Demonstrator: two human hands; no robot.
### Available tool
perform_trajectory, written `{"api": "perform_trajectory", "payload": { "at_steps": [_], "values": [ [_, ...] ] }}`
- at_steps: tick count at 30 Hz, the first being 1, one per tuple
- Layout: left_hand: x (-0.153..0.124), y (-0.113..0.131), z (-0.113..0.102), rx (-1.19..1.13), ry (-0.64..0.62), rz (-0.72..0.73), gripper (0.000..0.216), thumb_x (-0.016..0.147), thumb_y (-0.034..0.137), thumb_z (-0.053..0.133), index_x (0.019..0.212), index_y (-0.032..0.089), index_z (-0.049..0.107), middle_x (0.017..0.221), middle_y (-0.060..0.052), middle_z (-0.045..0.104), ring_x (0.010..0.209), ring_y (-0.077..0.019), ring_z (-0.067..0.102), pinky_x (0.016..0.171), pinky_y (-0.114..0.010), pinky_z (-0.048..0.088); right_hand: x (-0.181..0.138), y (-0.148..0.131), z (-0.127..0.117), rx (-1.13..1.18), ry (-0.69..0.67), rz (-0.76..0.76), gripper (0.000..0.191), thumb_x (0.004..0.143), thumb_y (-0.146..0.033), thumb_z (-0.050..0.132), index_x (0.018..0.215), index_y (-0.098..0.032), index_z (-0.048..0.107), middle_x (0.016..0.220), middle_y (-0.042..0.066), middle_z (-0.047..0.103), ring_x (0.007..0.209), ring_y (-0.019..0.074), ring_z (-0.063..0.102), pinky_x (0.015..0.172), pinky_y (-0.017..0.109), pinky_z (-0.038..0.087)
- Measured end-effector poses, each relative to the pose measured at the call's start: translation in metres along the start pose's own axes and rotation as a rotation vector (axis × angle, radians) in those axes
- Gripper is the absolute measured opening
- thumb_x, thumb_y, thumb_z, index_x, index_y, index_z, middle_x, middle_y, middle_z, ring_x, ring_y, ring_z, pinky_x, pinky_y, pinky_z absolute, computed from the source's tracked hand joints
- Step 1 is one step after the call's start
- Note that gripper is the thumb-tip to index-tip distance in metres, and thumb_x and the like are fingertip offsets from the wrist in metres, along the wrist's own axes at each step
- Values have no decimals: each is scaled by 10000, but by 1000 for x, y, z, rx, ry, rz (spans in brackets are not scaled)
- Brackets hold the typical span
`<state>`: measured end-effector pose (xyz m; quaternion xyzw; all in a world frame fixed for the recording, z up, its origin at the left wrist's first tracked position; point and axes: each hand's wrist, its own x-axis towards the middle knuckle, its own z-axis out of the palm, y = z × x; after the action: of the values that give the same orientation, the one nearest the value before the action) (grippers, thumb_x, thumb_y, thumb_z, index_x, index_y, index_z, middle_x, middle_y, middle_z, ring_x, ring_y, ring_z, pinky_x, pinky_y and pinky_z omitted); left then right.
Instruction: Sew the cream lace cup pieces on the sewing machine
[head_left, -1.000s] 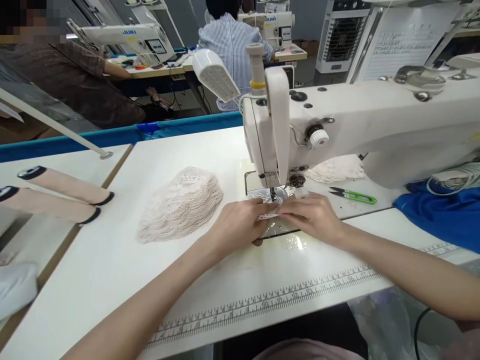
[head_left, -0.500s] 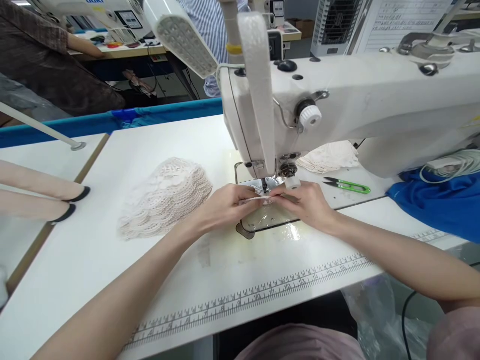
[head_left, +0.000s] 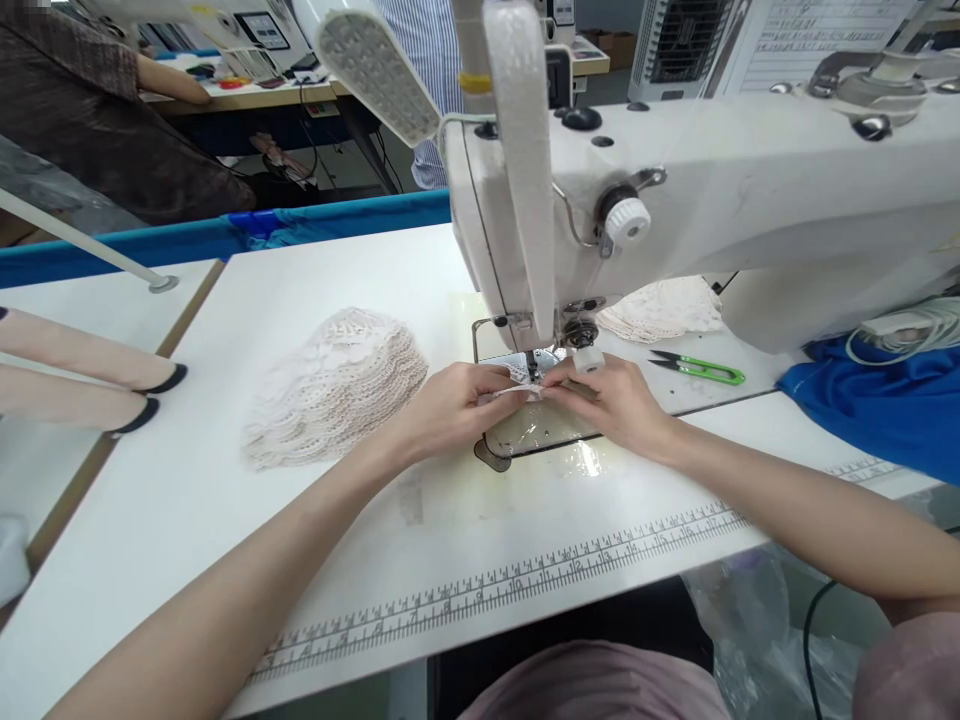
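A small cream lace piece (head_left: 517,388) lies on the needle plate just in front of the needle of the white sewing machine (head_left: 675,200). My left hand (head_left: 450,405) pinches its left end with closed fingers. My right hand (head_left: 611,400) pinches its right end, fingers closed, right below the presser foot. A stack of cream lace pieces (head_left: 337,385) sits on the table to the left of my left hand.
Green thread snips (head_left: 697,368) lie to the right of the needle, beside another lace pile (head_left: 664,308) behind the machine. Blue cloth (head_left: 877,405) is at the right. A lamp head (head_left: 375,65) hangs above. Other people sit at machines beyond the blue table edge (head_left: 225,238).
My view has dropped closer to the machine. Both hands moved the lace piece a little farther in toward the needle, still pinching it.
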<state>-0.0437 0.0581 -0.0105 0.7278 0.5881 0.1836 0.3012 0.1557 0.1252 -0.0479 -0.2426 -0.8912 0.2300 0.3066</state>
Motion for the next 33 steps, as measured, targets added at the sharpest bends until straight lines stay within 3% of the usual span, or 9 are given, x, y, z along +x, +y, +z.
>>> {"api": "perform_trajectory", "payload": {
  "at_steps": [9, 16, 20, 23, 28, 33],
  "values": [
    [3, 0, -4, 129, 30, -100, 277, 838, 392, 544, 969, 234, 730, 498, 47, 472, 438, -74, 309, 443, -216, 240, -1, 2, 2, -104, 91, 54, 200, 928, -300, 523, 857, -214, 689, 765, -19, 705, 611, 119, 535, 561, 239, 380],
    [7, 0, -8, 105, 2, -75, 315, 851, 440, 533, 924, 213, 739, 480, 49, 417, 448, -70, 262, 445, -222, 215, -1, -1, 1, -90, 91, 77, 159, 916, -276, 541, 895, -213, 685, 810, -19, 709, 671, 119, 615, 592, 225, 401],
    [3, 1, -7, 137, -12, -21, 423, 890, 476, 471, 723, 166, 706, 476, 35, 426, 443, -72, 287, 445, -232, 219, -3, 1, 1, -105, 55, 48, 142, 912, -272, 553, 895, -226, 686, 790, -32, 713, 673, 118, 616, 577, 223, 388],
    [-6, 1, 3, 355, 69, 150, 368, 923, 399, 449, 758, 193, 704, 585, 9, 548, 485, -83, 419, 452, -236, 237, -6, 2, -1, -138, 24, -101, 130, 914, -257, 561, 899, -222, 685, 797, -41, 720, 711, 116, 628, 632, 234, 413],
    [-23, 4, 29, 823, 397, 464, 187, 905, 249, 520, 957, 223, 697, 848, -39, 678, 704, -162, 577, 539, -287, 367, -9, -4, -4, -363, 44, -396, 187, 893, -123, 530, 790, -183, 675, 780, -13, 728, 831, 153, 656, 785, 292, 463],
    [-29, 3, 38, 843, 416, 485, 252, 878, 163, 564, 1119, 178, 638, 1198, -84, 655, 1098, -256, 592, 798, -376, 445, -12, -9, -6, -501, 3, -459, 241, 874, -40, 486, 802, -178, 671, 895, 0, 746, 888, 154, 664, 919, 326, 460]
  ]
}}
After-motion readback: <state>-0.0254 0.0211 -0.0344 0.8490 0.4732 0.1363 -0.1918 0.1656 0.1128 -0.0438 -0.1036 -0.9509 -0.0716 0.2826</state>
